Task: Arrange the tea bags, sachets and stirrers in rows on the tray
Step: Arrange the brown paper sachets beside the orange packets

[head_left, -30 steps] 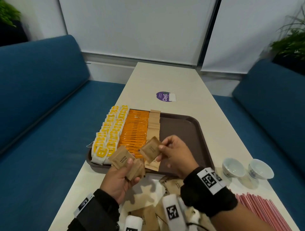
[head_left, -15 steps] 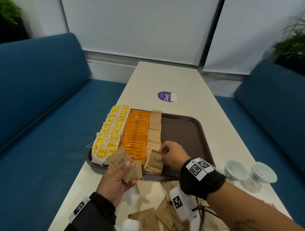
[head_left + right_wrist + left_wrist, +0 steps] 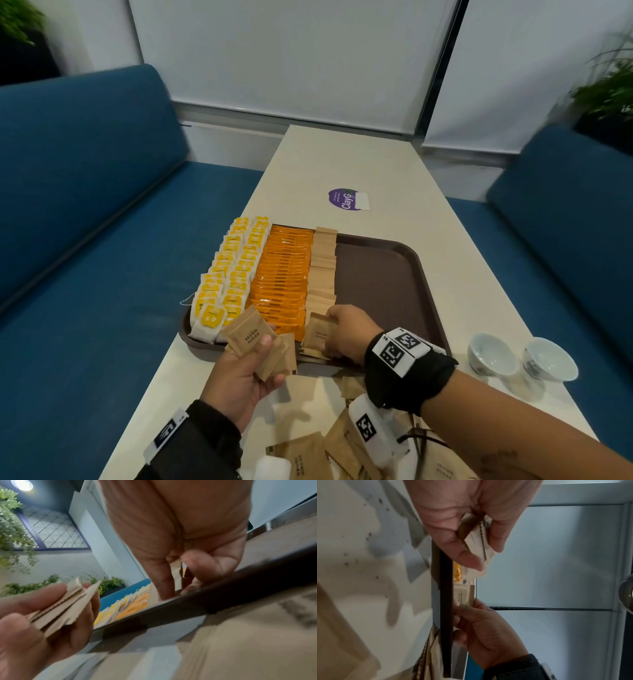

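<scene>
Your right hand has come down from mid-air to the near end of the tray and now pinches one brown sugar sachet against the near end of the brown row, leaning but not yet let go. That row, I judge, is nearly at the tray's near rim, so one or two more sachets would close it.

Your left hand hovers just in front of the tray's near rim, fingers curled round a small fan of spare sachets, as it did a second ago.

On the tray, from its left side: two rows of yellow tea bags, a row of orange sachets, then the brown row. The tray's right half is bare.

On the counter, loose sachets lie in front of the tray, two small cups stand right of its near corner. No stirrers show now.
</scene>
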Motion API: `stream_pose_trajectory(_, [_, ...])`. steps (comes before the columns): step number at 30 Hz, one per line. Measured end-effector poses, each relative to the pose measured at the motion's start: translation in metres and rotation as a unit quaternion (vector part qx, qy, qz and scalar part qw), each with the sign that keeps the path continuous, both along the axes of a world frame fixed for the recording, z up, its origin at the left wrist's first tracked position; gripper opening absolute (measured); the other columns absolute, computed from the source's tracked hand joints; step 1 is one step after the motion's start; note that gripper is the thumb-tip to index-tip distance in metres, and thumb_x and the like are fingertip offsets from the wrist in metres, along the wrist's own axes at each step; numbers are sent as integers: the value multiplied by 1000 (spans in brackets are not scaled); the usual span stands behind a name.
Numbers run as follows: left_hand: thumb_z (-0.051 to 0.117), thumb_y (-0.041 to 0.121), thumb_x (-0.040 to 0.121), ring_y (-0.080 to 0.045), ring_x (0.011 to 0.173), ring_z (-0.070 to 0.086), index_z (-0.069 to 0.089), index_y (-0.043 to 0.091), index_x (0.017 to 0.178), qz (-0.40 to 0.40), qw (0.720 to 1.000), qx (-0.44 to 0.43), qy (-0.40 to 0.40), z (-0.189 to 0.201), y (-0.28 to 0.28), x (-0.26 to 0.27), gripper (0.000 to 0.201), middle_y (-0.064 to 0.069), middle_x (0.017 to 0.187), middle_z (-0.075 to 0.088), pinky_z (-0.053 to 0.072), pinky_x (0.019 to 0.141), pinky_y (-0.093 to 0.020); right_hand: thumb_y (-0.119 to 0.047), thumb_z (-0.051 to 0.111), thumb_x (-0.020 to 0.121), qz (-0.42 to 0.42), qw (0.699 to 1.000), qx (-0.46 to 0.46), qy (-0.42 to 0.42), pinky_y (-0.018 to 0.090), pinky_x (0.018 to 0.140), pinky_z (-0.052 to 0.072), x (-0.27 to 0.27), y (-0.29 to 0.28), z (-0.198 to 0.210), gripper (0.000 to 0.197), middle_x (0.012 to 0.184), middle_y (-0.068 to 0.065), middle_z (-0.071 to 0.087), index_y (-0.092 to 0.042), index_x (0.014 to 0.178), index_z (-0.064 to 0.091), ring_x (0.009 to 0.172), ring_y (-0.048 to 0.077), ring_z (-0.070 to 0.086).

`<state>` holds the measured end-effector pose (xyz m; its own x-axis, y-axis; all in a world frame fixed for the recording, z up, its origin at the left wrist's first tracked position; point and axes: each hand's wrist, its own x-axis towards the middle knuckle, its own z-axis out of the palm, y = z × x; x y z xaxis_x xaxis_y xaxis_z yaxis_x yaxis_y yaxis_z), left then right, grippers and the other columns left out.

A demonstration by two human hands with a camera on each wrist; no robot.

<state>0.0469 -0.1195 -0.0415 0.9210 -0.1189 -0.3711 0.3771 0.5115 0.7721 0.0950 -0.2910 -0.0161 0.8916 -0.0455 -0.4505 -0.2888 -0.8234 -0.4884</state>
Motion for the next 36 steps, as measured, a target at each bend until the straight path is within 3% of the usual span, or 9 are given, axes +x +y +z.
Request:
stream_pose_trajectory(6, [48, 11, 92, -27, 85, 59, 60, 16, 99, 1, 1000, 1, 0, -1, 0, -1, 15, -11, 96, 62, 52, 42, -23, -6, 66, 83, 24, 999, -40, -24, 36, 96, 50, 9, 3, 2, 48, 125, 9, 55, -13, 127, 50, 114, 24, 55])
stream_pose_trajectory(12, [49, 11, 92, -28, 88, 59, 60, 16, 103, -2, 1000, 2, 1, -2, 3, 0, 16, -12, 99, 61, 53, 43, -24, -18, 61, 90, 42, 998, -47, -29, 35, 98, 48, 7, -1, 1, 42, 134, 10, 43, -14, 131, 49, 115, 26, 53])
stream_pose_trajectory(19, [49, 11, 92, -27, 85, 59, 60, 15, 102, -13, 1000, 0, 2, -2, -1, -2, 15, -12, 97, 61, 52, 42, -23, -20, 65, 87, 48, 996, -76, -16, 39, 98, 48, 8, 1, 1, 47, 135, 7, 34, -21, 132, 49, 118, 27, 47])
stream_pose_trajectory(27, [48, 11, 93, -27, 83, 60, 60, 14, 103, -12, 1000, -3, 2, -4, 3, -2, 16, -13, 97, 62, 52, 42, -23, -26, 69, 84, 46, 993, -109, -14, 38, 96, 49, 11, 2, 1, 47, 129, 7, 36, -9, 126, 56, 116, 25, 46])
stream_pose_trajectory(36, [49, 11, 92, -27, 84, 60, 60, 13, 105, -12, 1000, -5, 1, -5, 2, -1, 17, -13, 98, 62, 52, 42, -24, -13, 69, 84, 41, 993, -97, -45, 32, 92, 52, 12, 4, -1, 37, 126, 7, 38, -7, 120, 59, 105, 23, 55])
